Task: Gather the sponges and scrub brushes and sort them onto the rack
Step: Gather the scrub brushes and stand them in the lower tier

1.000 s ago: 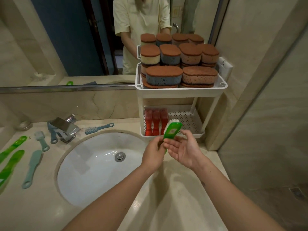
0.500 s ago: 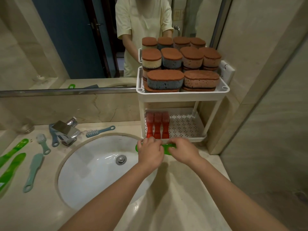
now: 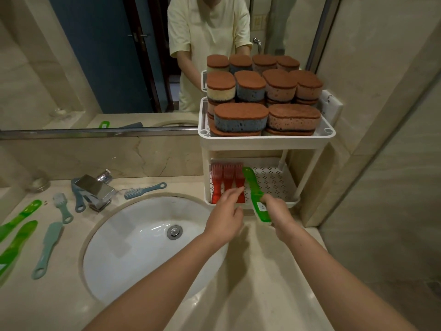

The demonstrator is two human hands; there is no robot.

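A white two-tier rack stands on the counter right of the sink. Its top tier is piled with several brown-topped sponges. Three red brushes lie side by side on the left of the lower tier. My right hand grips the handle end of a green scrub brush, whose head reaches into the lower tier beside the red ones. My left hand hovers at the tier's front edge with fingers loosely extended, holding nothing.
Two green brushes and several teal brushes lie on the counter left of the sink. Another teal brush lies behind the basin beside the chrome faucet. A wall rises right of the rack.
The green brush, held crosswise in both hands before, now points into the lower tier. My left hand has let go of it; my right hand alone holds it.
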